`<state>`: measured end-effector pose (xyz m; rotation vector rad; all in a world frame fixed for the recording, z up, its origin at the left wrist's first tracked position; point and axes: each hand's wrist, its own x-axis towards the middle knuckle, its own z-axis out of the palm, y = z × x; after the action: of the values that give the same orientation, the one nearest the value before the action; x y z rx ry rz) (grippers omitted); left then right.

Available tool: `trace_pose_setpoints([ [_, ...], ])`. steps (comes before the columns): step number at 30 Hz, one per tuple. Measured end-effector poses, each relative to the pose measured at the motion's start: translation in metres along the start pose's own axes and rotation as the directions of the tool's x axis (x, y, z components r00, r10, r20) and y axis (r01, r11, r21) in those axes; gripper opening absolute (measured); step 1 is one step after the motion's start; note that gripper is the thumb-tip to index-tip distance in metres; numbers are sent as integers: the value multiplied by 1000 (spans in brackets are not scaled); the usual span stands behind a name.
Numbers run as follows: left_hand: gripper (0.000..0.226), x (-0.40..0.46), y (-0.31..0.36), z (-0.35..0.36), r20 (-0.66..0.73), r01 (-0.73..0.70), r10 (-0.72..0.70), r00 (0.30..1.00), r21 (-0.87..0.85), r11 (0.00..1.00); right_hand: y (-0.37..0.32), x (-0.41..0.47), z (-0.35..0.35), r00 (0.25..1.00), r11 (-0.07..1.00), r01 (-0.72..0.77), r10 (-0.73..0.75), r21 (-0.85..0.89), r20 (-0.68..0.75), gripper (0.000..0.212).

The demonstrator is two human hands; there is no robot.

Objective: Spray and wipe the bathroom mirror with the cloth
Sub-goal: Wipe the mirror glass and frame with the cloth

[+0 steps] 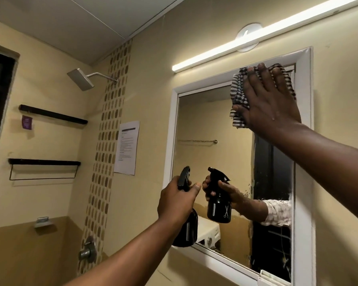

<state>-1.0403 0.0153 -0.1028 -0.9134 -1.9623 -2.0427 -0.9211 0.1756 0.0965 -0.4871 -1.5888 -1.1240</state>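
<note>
Two hands are working here: your right hand (271,100) is lying flat and spread, pressing one grey-and-white striped cloth (239,100) against the top right corner of one white-framed wall mirror (213,124), while your left hand (176,200) is curling closed around one black plastic spray bottle (185,228) near the lower left edge. You are risking the loose cloth sliding from under your palm, or the bottle knocking the frame.

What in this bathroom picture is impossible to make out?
Head view:
- Printed paper notice on the wall: text too small to read.
- Glass beneath the striped cloth: covered by cloth and right hand.
- Black spray bottle: neck wrapped by left hand; liquid level invisible.
</note>
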Motion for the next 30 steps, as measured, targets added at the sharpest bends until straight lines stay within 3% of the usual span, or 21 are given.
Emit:
trace_pose_setpoints([
  [7,16,4,-2,-4,29,-16,17,999,-4,1000,-35,22,11,992,993,113,-114,28,43,80],
  [13,14,15,-15,-23,-54,-12,16,998,75,997,-79,49,24,970,976,212,-217,59,107,75],
  [17,27,19,-24,-36,-114,9,3,993,108,994,-100,60,31,962,970,234,-240,60,127,74],
  [30,28,19,-39,-46,-150,65,-45,988,128,990,-143,60,46,934,949,292,-309,115,177,76],
])
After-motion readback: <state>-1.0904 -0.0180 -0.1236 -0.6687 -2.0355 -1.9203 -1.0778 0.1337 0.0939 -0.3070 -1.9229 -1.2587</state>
